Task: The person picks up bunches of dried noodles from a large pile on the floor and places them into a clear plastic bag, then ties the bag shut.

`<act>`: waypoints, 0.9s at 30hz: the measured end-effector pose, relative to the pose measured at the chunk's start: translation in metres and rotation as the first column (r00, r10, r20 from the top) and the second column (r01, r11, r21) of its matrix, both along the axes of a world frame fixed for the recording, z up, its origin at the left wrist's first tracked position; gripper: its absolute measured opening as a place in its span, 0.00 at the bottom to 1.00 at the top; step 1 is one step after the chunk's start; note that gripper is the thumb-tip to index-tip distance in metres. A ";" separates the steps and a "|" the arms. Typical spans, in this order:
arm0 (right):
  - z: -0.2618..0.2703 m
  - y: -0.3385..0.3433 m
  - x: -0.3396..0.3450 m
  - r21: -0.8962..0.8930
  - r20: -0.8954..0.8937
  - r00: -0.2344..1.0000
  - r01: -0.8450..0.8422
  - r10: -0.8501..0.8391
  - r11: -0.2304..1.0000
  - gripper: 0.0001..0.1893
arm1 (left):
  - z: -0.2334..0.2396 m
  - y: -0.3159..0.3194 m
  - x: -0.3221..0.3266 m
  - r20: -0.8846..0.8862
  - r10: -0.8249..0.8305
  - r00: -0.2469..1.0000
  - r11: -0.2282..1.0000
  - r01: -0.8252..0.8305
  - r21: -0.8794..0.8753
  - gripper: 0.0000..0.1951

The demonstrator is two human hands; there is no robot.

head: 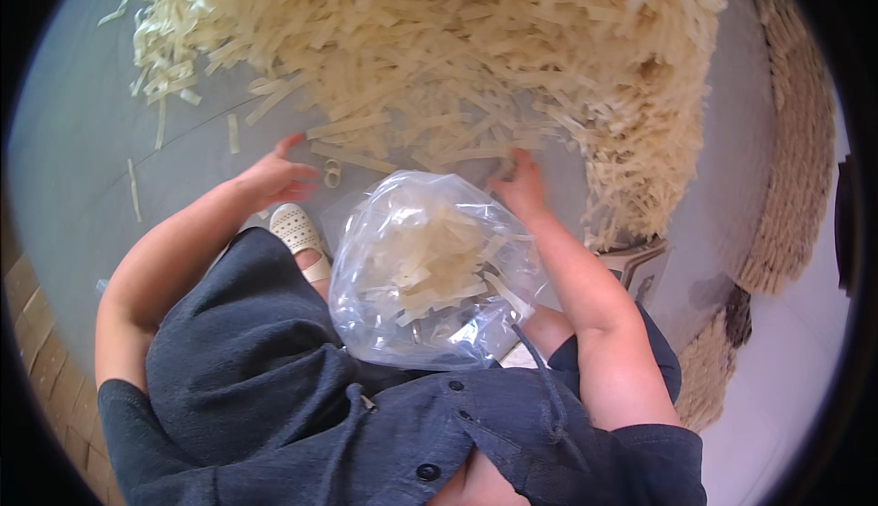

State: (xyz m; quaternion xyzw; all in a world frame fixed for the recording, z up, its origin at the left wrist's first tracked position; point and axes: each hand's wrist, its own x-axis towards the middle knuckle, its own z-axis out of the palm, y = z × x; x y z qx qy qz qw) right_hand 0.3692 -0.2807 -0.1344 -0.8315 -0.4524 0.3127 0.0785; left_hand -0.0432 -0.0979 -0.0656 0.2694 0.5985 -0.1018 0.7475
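My left hand (281, 173) is held over the grey floor left of the bag, fingers apart and holding nothing. My right hand (523, 184) reaches to the near edge of the scattered strips; its fingertips are close to them, and whether they touch is unclear. Between my forearms a clear plastic bag (357, 280) stands with its mouth spread, partly filled with pale flat strips (439, 266). Beyond it lies a large heap of the same pale yellow strips (439, 19), thinning out towards me. Small pale rings (333, 173) rest on the floor beside my left fingers.
Woven or corded beige mats (796, 142) run along the right side. A box-like object (638, 266) sits by the heap's right end. Loose strips (134, 190) lie on the floor at left. My shoe (295, 228) is beside the bag; brown tiles or bricks (48, 341) show at lower left.
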 end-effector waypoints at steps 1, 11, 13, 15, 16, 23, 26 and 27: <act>0.001 0.020 -0.033 0.094 -0.128 0.991 0.038 -0.026 0.995 0.45 | -0.003 -0.007 0.006 0.040 0.049 0.998 0.998 -0.047 -0.049 0.45; 0.032 0.163 -0.177 0.275 -0.670 0.687 -0.120 0.280 0.954 0.33 | -0.006 0.026 0.064 0.491 0.289 0.822 0.947 -0.322 -0.018 0.39; 0.080 0.194 -0.172 0.215 -0.757 0.637 0.027 0.149 0.976 0.31 | -0.001 0.054 0.056 0.447 0.281 0.849 0.925 -0.364 0.110 0.37; 0.092 0.212 -0.138 0.223 -0.652 0.749 0.042 0.117 0.974 0.32 | 0.029 0.082 0.042 0.336 0.268 0.903 0.876 -0.374 0.305 0.36; 0.082 0.218 -0.112 0.253 -0.545 0.829 0.025 0.121 0.967 0.34 | 0.036 0.093 0.039 0.287 0.260 0.922 0.845 -0.361 0.394 0.35; 0.073 0.273 -0.117 -0.042 -0.608 0.730 0.362 -0.312 0.931 0.41 | -0.003 0.144 0.013 0.236 0.225 0.945 0.911 -0.290 0.294 0.34; 0.053 0.299 -0.135 -0.018 -0.714 0.630 0.421 -0.306 0.907 0.42 | -0.007 0.154 0.031 0.250 0.188 0.950 0.910 -0.264 0.321 0.34; 0.050 0.304 -0.142 0.024 -0.744 0.615 0.416 -0.262 0.909 0.42 | -0.007 0.155 0.035 0.256 0.191 0.948 0.906 -0.271 0.326 0.34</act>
